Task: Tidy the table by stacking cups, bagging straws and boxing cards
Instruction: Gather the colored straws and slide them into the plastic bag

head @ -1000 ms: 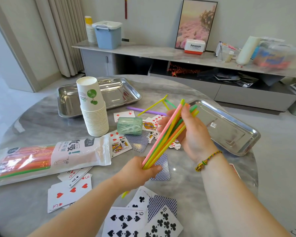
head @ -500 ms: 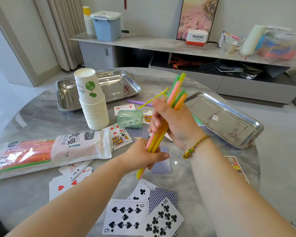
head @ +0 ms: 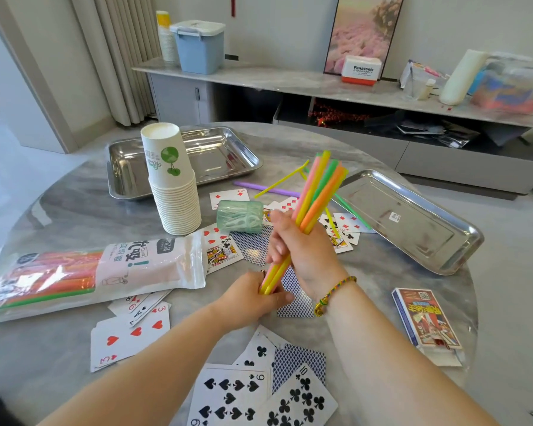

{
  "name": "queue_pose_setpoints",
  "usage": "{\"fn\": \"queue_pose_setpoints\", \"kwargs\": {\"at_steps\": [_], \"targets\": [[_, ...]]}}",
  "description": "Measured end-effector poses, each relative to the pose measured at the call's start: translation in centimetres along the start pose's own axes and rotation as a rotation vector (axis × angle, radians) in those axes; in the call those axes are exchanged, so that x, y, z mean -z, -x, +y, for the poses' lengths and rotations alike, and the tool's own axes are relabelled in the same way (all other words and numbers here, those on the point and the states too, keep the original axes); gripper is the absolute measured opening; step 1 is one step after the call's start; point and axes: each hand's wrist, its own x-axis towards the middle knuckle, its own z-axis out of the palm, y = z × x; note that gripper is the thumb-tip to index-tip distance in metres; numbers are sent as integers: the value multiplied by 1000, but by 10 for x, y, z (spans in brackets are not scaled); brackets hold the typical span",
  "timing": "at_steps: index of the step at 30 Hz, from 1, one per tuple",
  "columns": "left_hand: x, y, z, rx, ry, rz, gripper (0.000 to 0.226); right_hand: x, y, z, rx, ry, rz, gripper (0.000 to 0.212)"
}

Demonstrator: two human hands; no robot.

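Nearest, loose playing cards (head: 237, 392) scattered unboxed on the table (head: 382, 265), the card box (head: 425, 321) lying at right. Just beyond, pinches the lower ends of the straw bundle (head: 317, 192) in the left hand (head: 253, 299) and wraps the right hand (head: 302, 250) round its middle, tips tilted up above the cards, the straw bag (head: 105, 272) lying to the left. Risks fanning or dropping straws if either grip loosens while squaring the ends, and could overlook the purple straw (head: 265, 188) and yellow straw (head: 282, 179) farther back beside the cup stack (head: 174, 198).

Pink, yellow, green and orange plastic straws (head: 316, 195) stand bundled, tilted. White paper cups (head: 175, 204) sit stacked upside down beside scattered playing cards (head: 231, 395).
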Motion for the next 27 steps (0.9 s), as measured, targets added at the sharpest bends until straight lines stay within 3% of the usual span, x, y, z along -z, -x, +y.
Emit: {"fn": "queue_pose_setpoints", "kwargs": {"at_steps": [4, 7, 11, 13, 16, 22, 27], "targets": [[-1, 7, 6, -39, -81, 92, 31, 6, 0, -4, 38, -241, 197, 40], [0, 15, 5, -39, -172, 119, 33, 15, 2, -2, 35, -327, 250, 39], [2, 24, 8, 45, -170, 18, 33, 23, 8, 5, -15, -422, 167, 31], [2, 27, 14, 79, -32, -61, 34, 23, 12, 7, -47, -457, 37, 22], [4, 28, 21, 66, 103, -84, 31, 13, 18, 13, -126, -394, -100, 29], [13, 33, 13, 62, -85, -89, 17, 3, 20, 12, -112, -418, 92, 38], [47, 44, -1, -33, -230, 20, 27, 17, 13, 7, -48, -493, 238, 53]]}}
